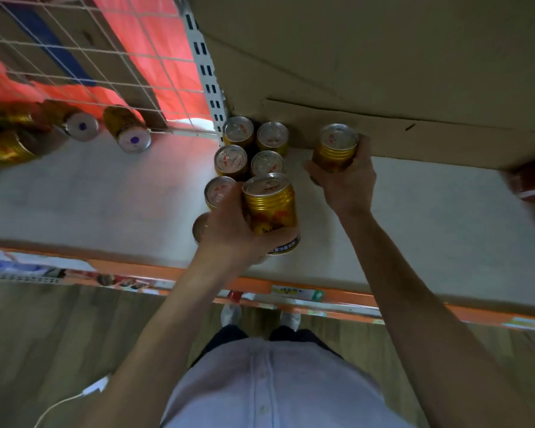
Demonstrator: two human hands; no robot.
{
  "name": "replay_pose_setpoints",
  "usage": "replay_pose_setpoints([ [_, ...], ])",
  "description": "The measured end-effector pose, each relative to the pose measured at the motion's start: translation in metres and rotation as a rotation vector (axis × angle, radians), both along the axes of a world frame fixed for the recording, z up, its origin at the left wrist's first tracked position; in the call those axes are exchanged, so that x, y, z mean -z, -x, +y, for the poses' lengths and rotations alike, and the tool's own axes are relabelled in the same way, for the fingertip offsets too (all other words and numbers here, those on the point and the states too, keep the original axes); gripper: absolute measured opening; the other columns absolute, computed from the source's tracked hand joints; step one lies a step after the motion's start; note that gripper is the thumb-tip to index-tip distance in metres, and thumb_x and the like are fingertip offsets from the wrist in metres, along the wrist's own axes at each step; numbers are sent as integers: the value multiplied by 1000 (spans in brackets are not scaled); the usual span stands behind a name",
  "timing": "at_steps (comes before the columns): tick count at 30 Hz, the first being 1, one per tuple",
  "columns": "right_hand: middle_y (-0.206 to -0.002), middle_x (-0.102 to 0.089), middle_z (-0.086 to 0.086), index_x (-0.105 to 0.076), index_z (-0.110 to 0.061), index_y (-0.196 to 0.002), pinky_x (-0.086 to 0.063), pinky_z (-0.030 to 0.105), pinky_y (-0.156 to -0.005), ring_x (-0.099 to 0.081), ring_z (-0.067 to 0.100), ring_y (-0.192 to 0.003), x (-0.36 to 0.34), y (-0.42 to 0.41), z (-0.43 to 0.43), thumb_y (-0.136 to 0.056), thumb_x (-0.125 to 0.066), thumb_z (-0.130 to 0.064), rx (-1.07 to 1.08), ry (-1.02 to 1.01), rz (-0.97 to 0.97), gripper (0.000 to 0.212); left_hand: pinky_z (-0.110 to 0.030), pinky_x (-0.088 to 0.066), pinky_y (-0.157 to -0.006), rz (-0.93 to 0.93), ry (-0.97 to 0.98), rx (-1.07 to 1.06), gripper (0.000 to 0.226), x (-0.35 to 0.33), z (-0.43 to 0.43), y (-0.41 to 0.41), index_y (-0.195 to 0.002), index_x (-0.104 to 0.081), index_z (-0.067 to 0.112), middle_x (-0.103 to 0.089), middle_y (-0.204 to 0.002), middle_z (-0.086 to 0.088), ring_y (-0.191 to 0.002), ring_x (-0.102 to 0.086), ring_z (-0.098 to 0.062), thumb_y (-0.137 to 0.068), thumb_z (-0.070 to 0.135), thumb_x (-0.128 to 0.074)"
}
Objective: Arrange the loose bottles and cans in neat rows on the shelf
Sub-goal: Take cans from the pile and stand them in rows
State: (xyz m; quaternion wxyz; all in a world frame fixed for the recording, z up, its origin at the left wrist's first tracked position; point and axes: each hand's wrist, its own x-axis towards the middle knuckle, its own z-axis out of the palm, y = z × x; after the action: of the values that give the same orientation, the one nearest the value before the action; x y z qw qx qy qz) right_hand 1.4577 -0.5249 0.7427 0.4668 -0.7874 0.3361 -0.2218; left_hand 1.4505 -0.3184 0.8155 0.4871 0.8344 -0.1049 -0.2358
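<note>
left hand (229, 233): fingers wrapped round the side of a gold can (271, 211), upright, at the near end of the right column. Cannot tell if its base is down on the shelf (105, 196).
right hand (348, 180): grips a second can (337, 148) round its lower wall. Upright, at the back by the cardboard box (383, 72), apart from the rows to their right.
rows: standing cans (230, 159) in two columns beside the slotted upright (207, 75). Front one is mostly hidden by the left hand.
loose stock: tipped cans (127, 131) on their sides by the wire mesh (59, 57), far left.
handling: rigid metal, ribbed upper wall. Probably full, so some weight. Glossy label may slip; dents if knocked.
hold: round the mid wall, thumb opposite fingers, lid left clear.
risk: nudging a standing can could topple its column.
</note>
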Motion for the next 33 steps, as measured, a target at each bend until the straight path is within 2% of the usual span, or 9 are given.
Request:
replay_pose_setpoints([
  [1,-110,-67,-7,-50,-28,-118,-57,45,-83,-66,18,-98,7,-11,-1,-61,-89,-42,-8,-2,9,71,-9,-51,-80,-1,-6,-15,60,1,-3,2,-98,-42,40,-56,-102,25,-98,-61,-3,-64,29,-90],
  [3,-117,-66,-3,-50,-24,-122,-53,41,-87,-63,22,-106,19,-32,0,-63,-87,-45,-11,-6,35,72,2,-44,-70,-1,-13,-51,63,2,-6,7,-109,-45,39,-56,-101,27,-93,-58,6,-64,31,-89],
  [7,-123,-62,1,-48,-19,-129,-50,41,-93,-59,22,-113,48,-48,3,-65,-85,-47,-56,-55,68,79,-6,-48,-73,1,-23,-113,73,9,-8,19,-123,-53,31,-62,-100,26,-95,-62,6,-60,33,-91],
  [13,-134,-56,11,-44,-11,-137,-45,36,-100,-54,28,-124,69,-34,-18,-77,-82,-25,-231,-14,120,72,-22,-54,-84,30,11,-160,82,18,-17,28,-126,-55,32,-69,-111,16,-102,-65,0,-54,41,-91],
  [20,-125,-59,11,-50,-8,-125,-47,33,-86,-57,26,-113,63,-41,-24,-73,-87,-29,-243,56,140,66,-5,-47,-74,28,51,-139,74,12,-33,29,-127,-53,27,-66,-107,19,-96,-62,11,-64,15,-90],
  [26,-122,-58,11,-50,-6,-122,-43,29,-81,-56,22,-109,68,-40,-21,-72,-87,-29,-228,89,125,66,-15,-52,-83,6,9,-106,81,14,-44,33,-127,-56,26,-69,-108,16,-99,-63,6,-57,31,-94],
  [29,-126,-56,12,-47,-7,-128,-49,35,-90,-54,24,-113,58,-35,-26,-71,-88,-34,-295,74,142,75,-28,-55,-88,-16,-15,-100,84,15,-47,36,-127,-56,25,-70,-107,14,-100,-65,3,-51,43,-87],
  [31,-137,-51,10,-41,-10,-140,-42,30,-98,-49,23,-123,40,-17,-32,-73,-87,-38,-403,78,153,86,-35,-56,-89,-73,-57,-65,80,17,-48,36,-124,-54,29,-68,-109,14,-102,-64,-2,-53,45,-85],
  [33,-143,-49,6,-39,-14,-146,-39,25,-101,-47,17,-129,13,19,-37,-83,-79,-39,-506,78,142,79,-44,-55,-87,-182,-139,-10,75,20,-49,35,-119,-49,33,-63,-113,11,-106,-62,-15,-55,51,-83],
])
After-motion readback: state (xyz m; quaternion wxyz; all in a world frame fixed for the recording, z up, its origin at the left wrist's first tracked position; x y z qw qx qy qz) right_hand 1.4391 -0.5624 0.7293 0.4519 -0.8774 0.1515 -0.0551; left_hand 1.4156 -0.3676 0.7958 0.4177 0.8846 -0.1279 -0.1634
